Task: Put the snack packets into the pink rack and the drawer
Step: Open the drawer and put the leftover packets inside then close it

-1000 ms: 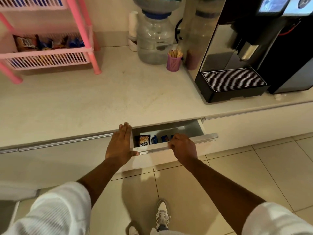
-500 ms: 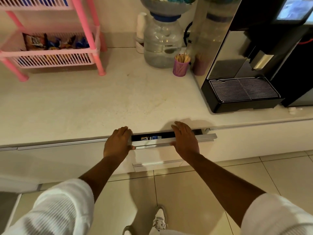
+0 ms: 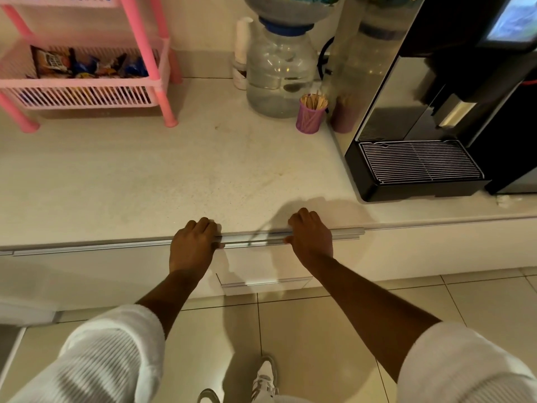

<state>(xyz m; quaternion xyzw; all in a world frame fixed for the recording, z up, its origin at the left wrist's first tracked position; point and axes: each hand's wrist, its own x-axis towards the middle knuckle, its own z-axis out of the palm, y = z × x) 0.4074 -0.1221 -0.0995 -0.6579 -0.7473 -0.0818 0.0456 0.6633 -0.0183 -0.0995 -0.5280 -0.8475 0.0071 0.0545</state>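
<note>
The drawer (image 3: 261,258) sits pushed in under the front edge of the counter (image 3: 145,181), its metal handle rail (image 3: 255,238) running just below the countertop lip. The left hand (image 3: 193,245) curls its fingers over the rail's left part; the right hand (image 3: 311,238) does the same further right, knuckles up, both gripping the rail. Nothing inside the drawer can be seen.

The snack packets (image 3: 87,66) lie in the lower basket of the pink rack (image 3: 145,53), which stands at the counter's back left corner. One brown packet carries white lettering, too blurred to read.

Along the back edge stands a clear water jug (image 3: 279,71) with a white bottle (image 3: 241,53) just beside it. A purple cup of wooden sticks (image 3: 311,114) stands in front of the jug, near the black coffee machine (image 3: 436,112) at the counter's right end. Below, a white shoe (image 3: 264,379) rests on the tiled floor (image 3: 319,330).
</note>
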